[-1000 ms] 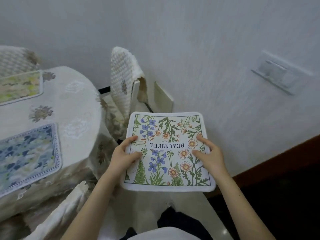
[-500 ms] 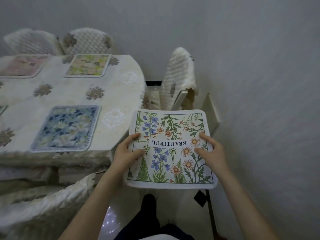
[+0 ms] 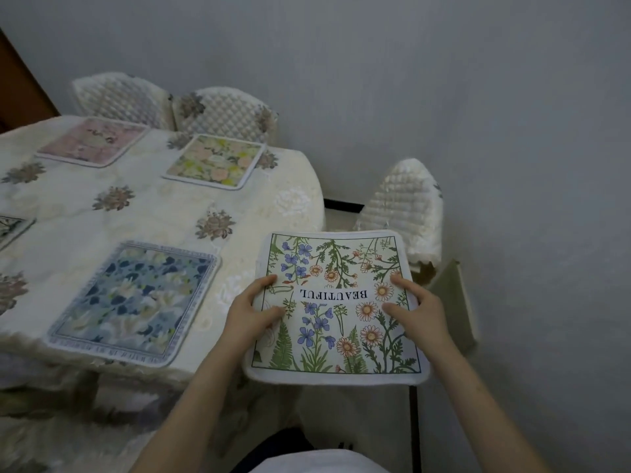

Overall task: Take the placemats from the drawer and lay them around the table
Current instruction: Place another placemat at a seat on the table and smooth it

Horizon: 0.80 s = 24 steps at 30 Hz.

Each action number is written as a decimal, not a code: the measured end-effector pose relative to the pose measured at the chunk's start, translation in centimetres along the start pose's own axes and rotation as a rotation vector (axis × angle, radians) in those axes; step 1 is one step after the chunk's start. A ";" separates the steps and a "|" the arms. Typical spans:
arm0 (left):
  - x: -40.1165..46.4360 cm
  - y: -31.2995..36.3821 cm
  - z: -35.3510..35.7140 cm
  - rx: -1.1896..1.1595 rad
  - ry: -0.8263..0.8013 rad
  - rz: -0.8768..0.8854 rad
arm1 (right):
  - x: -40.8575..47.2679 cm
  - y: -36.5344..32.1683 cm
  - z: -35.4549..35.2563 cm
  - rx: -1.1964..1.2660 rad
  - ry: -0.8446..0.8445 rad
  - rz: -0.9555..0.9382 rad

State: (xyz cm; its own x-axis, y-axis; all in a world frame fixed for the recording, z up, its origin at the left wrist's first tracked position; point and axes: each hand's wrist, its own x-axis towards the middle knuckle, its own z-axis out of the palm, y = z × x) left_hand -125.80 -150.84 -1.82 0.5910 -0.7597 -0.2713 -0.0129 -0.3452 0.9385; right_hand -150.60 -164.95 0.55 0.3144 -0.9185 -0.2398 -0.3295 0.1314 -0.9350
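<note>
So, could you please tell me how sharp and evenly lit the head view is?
Head view: the held placemat is crisp, its lettering readable; the far pink placemat and near tablecloth edge look soft; lighting is dim and even, without glare; wide-angle bending shows.

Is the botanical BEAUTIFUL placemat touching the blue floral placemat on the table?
Apart: the head view shows bare tablecloth between the botanical BEAUTIFUL placemat and the blue floral placemat.

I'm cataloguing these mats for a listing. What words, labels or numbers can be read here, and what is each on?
"BEAUTIFUL": printed on a white band mid-way down the wildflower placemat, upside down to the camera; the left hand and right hand hold that mat.
Border lettering on the blue floral placemat on the table: too blurred to read.
Nothing else legible.
</note>
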 end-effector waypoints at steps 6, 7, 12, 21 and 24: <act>6.7 2.4 -2.0 -0.027 0.085 -0.028 | 8.3 -2.9 3.3 -0.061 -0.063 -0.071; 7.4 2.5 -2.2 -0.027 0.099 -0.036 | 9.4 -3.2 3.8 -0.076 -0.075 -0.070; 10.3 2.0 -2.4 -0.033 0.179 -0.081 | 14.9 -4.4 5.4 -0.119 -0.176 -0.045; 15.8 2.6 -0.4 -0.134 0.431 -0.200 | 28.0 -7.5 9.1 -0.220 -0.473 -0.084; 17.7 2.8 0.6 -0.108 0.511 -0.217 | 32.8 -8.2 10.5 -0.271 -0.606 -0.076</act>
State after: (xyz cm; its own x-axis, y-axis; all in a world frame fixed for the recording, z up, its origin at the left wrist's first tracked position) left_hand -115.87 -165.57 -4.14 0.8868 -0.3048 -0.3475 0.2193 -0.3845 0.8967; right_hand -128.26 -192.20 -2.39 0.7642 -0.5388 -0.3545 -0.4739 -0.0963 -0.8753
